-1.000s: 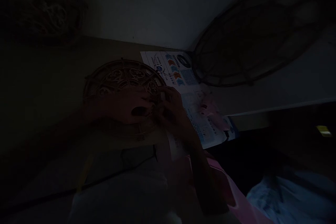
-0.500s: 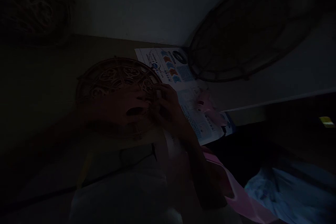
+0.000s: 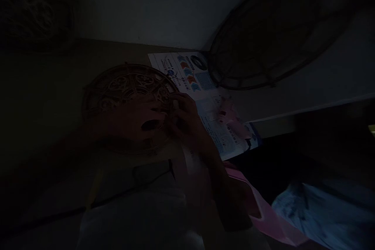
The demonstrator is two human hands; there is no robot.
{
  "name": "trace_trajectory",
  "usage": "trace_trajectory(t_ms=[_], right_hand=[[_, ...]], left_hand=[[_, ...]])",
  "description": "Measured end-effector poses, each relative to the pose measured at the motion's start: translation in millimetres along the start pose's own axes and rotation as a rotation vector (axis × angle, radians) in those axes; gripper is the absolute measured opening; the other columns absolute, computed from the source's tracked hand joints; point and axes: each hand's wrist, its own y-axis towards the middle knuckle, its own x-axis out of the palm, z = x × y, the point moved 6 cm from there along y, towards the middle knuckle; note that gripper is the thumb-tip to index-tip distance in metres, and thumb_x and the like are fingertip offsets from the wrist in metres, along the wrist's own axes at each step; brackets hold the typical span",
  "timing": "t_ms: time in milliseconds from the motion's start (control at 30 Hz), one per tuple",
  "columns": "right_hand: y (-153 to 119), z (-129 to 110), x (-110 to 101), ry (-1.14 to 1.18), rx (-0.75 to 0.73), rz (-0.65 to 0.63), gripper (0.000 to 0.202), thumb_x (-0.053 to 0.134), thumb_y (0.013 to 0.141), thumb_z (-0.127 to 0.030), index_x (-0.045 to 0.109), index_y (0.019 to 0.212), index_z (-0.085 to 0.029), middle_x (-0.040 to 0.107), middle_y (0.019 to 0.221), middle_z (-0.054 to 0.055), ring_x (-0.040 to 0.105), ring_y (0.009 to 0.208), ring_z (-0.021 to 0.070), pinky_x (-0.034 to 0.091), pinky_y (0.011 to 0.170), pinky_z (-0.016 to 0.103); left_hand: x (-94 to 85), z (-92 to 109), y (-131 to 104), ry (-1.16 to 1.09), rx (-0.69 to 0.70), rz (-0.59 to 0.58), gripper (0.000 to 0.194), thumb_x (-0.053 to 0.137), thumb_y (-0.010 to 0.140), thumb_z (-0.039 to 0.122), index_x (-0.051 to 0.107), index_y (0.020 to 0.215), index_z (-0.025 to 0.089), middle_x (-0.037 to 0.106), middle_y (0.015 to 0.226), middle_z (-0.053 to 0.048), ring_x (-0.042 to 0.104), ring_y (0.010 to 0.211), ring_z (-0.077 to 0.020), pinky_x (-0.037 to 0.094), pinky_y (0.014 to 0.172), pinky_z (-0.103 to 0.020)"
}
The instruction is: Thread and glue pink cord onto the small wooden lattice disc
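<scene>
Laying left hand (image 3: 129,119) over disc (image 3: 131,82), likely steadying it on bench (image 3: 96,51) beside sheet (image 3: 209,105); curling right hand (image 3: 189,121) at its rim, apparently for fine control. Being unable to tell, in gloom, grip width or any held piece.

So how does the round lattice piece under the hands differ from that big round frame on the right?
The lattice piece lies low under the left hand and right hand; the big frame looks tilted upright, untouched by them. The lattice piece has curled motifs; the big frame shows bars and wider gaps. Both are round-rimmed and barred.
</scene>
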Motion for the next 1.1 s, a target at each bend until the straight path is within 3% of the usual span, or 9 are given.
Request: trace_trajectory(t_ms=[300, 400, 933, 1100], right_hand=[[0.9, -0.7, -1.2, 0.033, 0.019, 0.001, 0.004, 0.06, 0.097, -0.025, 0.06, 0.093, -0.026, 0.055, 0.145, 0.013, 0.044, 0.144, 0.0291, 0.043, 0.117, 0.058], [0.8, -0.5, -1.5, 0.022, 0.01, 0.014, 0.001, 0.06, 0.096, -0.026, 0.061, 0.097, -0.026, 0.055, 0.144, 0.014, 0.044, 0.144, 0.0293, 0.044, 0.117, 0.058], [-0.8, 0.4, -0.3, 0.067, 0.002, 0.025, 0.001, 0.062, 0.096, -0.024, 0.061, 0.096, -0.025, 0.056, 0.143, 0.014, 0.044, 0.144, 0.0301, 0.043, 0.117, 0.057], [-0.1, 1.5, 0.6, 0.05, 0.022, 0.001, 0.004, 0.061, 0.097, -0.027, 0.061, 0.1, -0.026, 0.055, 0.145, 0.012, 0.043, 0.145, 0.03, 0.041, 0.118, 0.058]], left_hand=[[-3.2, -8.0, -1.3, -0.064, 0.114, -0.068, 0.023, 0.049, 0.103, 0.034, 0.068, 0.098, 0.021, 0.069, 0.115, -0.01, 0.057, 0.114, -0.027, 0.041, 0.105, -0.043], [-4.2, -8.9, 0.0, -0.068, 0.108, -0.051, 0.024, 0.049, 0.103, 0.035, 0.067, 0.1, 0.021, 0.068, 0.12, -0.01, 0.057, 0.117, -0.0268, 0.041, 0.105, -0.042], [-7.7, -0.8, -0.4, -0.033, 0.142, 0.026, 0.021, 0.052, 0.1, 0.031, 0.067, 0.091, 0.02, 0.068, 0.107, -0.008, 0.059, 0.103, -0.0247, 0.041, 0.096, -0.04], [-4.8, -3.1, -1.1, -0.023, 0.091, -0.008, 0.02, 0.054, 0.099, 0.032, 0.065, 0.088, 0.021, 0.068, 0.105, -0.008, 0.059, 0.102, -0.0253, 0.041, 0.095, -0.042]])
